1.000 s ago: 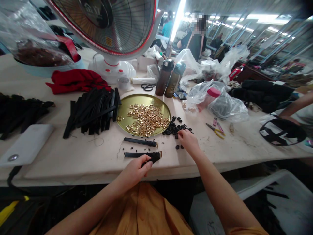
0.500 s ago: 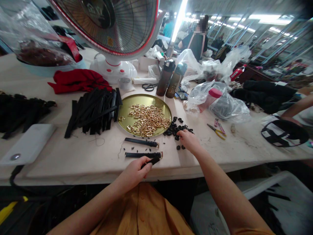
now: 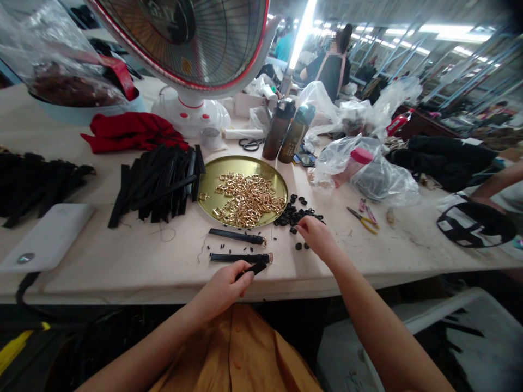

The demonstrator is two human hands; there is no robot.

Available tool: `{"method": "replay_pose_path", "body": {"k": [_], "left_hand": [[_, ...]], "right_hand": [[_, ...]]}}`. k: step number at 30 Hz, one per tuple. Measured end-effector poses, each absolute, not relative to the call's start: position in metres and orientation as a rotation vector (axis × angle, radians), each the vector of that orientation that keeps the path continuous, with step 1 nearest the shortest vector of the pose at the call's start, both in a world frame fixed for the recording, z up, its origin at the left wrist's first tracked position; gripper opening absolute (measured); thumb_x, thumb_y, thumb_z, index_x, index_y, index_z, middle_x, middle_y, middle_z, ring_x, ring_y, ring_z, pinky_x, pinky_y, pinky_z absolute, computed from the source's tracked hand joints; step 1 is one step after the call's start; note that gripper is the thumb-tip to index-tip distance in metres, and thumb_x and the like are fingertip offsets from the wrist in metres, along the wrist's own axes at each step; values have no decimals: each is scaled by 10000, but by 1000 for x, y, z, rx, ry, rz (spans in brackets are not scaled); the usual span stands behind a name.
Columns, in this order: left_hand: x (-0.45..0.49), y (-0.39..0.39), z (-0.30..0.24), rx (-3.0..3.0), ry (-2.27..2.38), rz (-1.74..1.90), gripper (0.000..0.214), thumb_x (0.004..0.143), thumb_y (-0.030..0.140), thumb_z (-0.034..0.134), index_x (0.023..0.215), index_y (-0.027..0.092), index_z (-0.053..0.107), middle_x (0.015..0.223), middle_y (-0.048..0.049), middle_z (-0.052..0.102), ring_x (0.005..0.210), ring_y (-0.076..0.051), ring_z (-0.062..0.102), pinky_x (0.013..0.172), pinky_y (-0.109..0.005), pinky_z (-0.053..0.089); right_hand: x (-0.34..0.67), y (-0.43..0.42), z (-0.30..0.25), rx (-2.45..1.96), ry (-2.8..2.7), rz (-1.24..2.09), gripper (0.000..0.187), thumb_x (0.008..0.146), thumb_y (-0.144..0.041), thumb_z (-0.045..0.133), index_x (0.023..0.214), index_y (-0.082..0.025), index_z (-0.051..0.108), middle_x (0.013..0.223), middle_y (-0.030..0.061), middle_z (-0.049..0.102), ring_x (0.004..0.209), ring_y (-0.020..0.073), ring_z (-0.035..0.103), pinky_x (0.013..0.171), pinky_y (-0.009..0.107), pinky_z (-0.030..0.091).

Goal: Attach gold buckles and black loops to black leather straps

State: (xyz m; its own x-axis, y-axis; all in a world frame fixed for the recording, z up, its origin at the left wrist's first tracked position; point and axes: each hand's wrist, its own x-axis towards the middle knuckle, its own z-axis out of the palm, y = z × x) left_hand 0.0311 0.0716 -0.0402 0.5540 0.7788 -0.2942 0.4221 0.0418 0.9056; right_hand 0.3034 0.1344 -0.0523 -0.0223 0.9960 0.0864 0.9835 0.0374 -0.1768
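Observation:
My left hand [image 3: 231, 283] is closed around a black strap [image 3: 256, 268], whose end sticks out past the thumb. My right hand [image 3: 314, 235] is pinched at the near edge of a pile of small black strap loops [image 3: 300, 215], with one black loop [image 3: 293, 231] at its fingertips. Two black straps with gold buckles, an upper one [image 3: 235, 236] and a lower one [image 3: 239, 258], lie on the table just beyond my left hand. Gold buckles [image 3: 249, 201] are heaped on a round gold tray [image 3: 212, 169] behind them.
A heap of black strips [image 3: 157, 185] lies left of the tray, near a white device [image 3: 49, 239]. Behind stand a fan heater [image 3: 192, 109] and two bottles [image 3: 279, 130]. Yellow-handled pliers [image 3: 363, 220] lie on the right, and another person's arm [image 3: 500, 177] shows at the right edge.
My right fingertips have shifted slightly left at the loop pile, and a black loop now shows at them. My left hand keeps its hold on the strap.

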Motion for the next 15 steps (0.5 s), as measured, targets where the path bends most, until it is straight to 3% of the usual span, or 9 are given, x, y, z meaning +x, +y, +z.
{"method": "replay_pose_path", "body": {"k": [3,7,10,15], "left_hand": [[33,72,-37,1573,1034,378,247,826,370,380,809,166,517,577,47,481,549,-105,445,527,-207,321],[33,78,-30,1558,1064,439,247,826,370,384,778,168,518,544,54,469,528,-101,439,527,-204,324],[35,86,-27,1566,1097,528,280,831,397,376,745,169,515,526,55,463,513,-98,436,522,-203,322],[39,93,-25,1624,1166,594,293,833,410,368,795,175,539,529,53,476,508,-99,447,516,-202,318]], "right_hand": [[283,136,-54,-1840,-1913,392,79,742,-224,516,790,-176,558,728,18,570,691,152,520,642,272,382],[250,127,-50,-1477,-1439,1078,282,705,-279,580,972,-193,551,743,-14,576,676,121,534,662,277,423],[229,108,-39,-1219,-1056,1505,277,691,-312,622,951,-221,596,791,-18,608,671,92,554,703,268,445],[206,80,-35,-1136,-739,1626,258,654,-308,681,898,-234,644,796,-18,642,609,72,568,679,241,466]]}}
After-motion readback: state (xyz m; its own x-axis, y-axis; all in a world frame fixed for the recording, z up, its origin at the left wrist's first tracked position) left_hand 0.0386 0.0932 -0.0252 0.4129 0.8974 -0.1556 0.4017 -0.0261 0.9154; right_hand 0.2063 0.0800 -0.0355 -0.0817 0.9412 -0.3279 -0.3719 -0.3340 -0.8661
